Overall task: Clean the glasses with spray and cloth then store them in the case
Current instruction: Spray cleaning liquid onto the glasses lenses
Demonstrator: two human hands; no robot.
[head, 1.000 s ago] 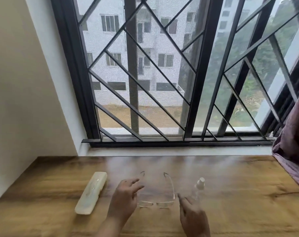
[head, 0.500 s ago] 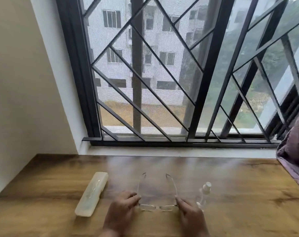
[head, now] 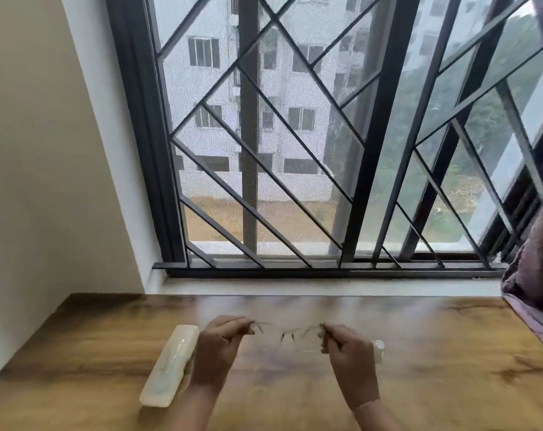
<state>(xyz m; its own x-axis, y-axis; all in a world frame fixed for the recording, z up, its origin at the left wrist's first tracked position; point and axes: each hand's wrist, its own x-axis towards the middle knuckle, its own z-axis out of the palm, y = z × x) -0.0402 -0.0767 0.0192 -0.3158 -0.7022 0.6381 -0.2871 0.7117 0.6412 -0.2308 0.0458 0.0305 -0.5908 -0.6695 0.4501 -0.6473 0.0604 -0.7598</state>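
Thin rimless glasses (head: 287, 332) hang in the air above the wooden table (head: 435, 368), held up between both hands. My left hand (head: 220, 346) pinches their left end and my right hand (head: 346, 349) pinches their right end. A pale closed glasses case (head: 170, 365) lies on the table just left of my left wrist. The small clear spray bottle (head: 378, 351) with a white cap stands behind my right hand, mostly hidden by it. No cloth is in view.
A white sill (head: 326, 287) and a barred window (head: 295, 150) run along the table's far edge. A beige wall (head: 46, 181) closes the left side. A purple curtain (head: 537, 275) hangs over the table's right end.
Both hands reached the glasses lying on the table, took hold of their ends and lifted them off the surface. The camera tilted up slightly.
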